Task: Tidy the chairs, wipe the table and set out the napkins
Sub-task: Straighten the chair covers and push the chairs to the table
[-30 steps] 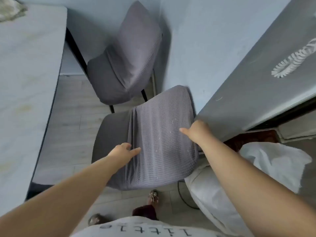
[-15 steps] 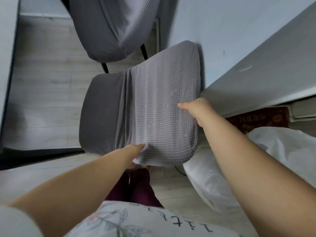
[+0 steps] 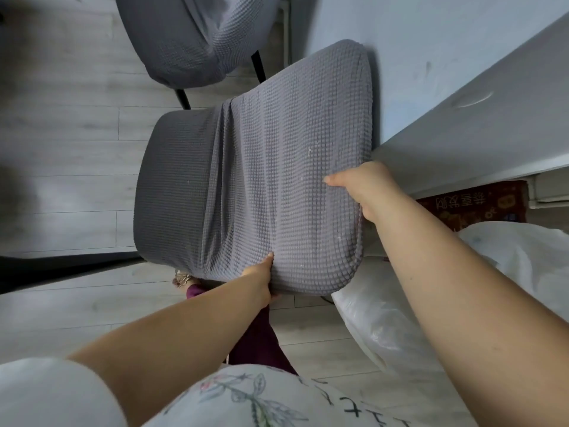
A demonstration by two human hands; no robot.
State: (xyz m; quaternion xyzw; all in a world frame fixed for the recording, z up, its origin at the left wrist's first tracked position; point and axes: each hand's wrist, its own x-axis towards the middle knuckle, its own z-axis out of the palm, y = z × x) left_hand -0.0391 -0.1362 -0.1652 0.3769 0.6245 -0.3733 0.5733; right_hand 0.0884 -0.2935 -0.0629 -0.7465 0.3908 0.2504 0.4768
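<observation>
A grey chair [image 3: 261, 180] with a waffle-knit cover fills the middle of the head view, its backrest toward me and its seat pointing left. My left hand [image 3: 261, 282] grips the lower near edge of the backrest. On the backrest's right edge my right hand [image 3: 360, 186] is closed, thumb on the front, fingers hidden behind. A second grey chair [image 3: 191, 41] stands just beyond at the top. The table is out of view apart from a dark edge [image 3: 61, 266] at the left.
A pale blue wall [image 3: 400, 41] and a grey appliance or cabinet [image 3: 492, 124] stand close on the right of the chair. A white plastic-wrapped bundle [image 3: 400, 318] lies on the floor at lower right. Grey wood floor [image 3: 61, 134] is at the left.
My view has tilted down and closer to the chair. My left hand slid from the backrest's face to its lower edge and took hold; my right hand stays on the right edge.
</observation>
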